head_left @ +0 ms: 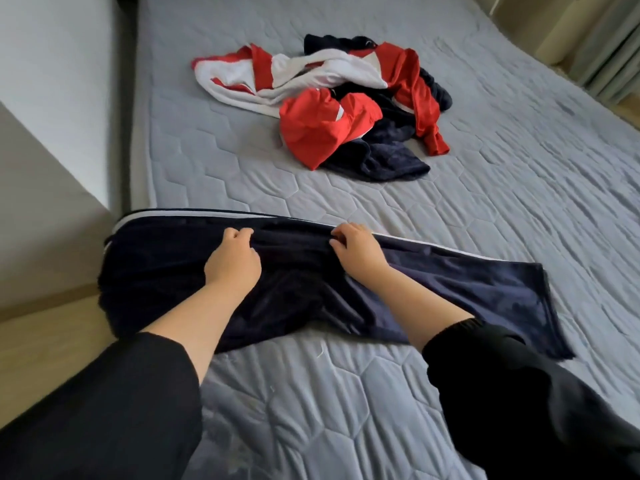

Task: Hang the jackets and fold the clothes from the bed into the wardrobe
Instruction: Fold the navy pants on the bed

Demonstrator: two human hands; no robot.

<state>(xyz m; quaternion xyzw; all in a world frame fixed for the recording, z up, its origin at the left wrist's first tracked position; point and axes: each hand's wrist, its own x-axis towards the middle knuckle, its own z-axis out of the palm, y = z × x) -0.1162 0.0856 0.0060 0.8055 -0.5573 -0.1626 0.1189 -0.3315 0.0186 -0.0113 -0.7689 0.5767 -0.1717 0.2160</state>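
Navy trousers [311, 289] flat on quilted bed [485, 202]; both hands' fingers [242, 233] pinch far edge.

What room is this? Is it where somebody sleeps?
Most likely a bedroom. A big quilted mattress fills the view, a pile of clothes lies on it, and curtains hang in the far corner. Both hands grip dark trousers on the mattress.

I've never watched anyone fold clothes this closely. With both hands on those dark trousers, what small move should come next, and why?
Probably a fold: lift the far edge and bring it over toward the near edge. The left hand and right hand both pinch the navy trousers along their white-striped far edge, and the garment lies spread flat across the bed. The red, white and navy pile waits further up.
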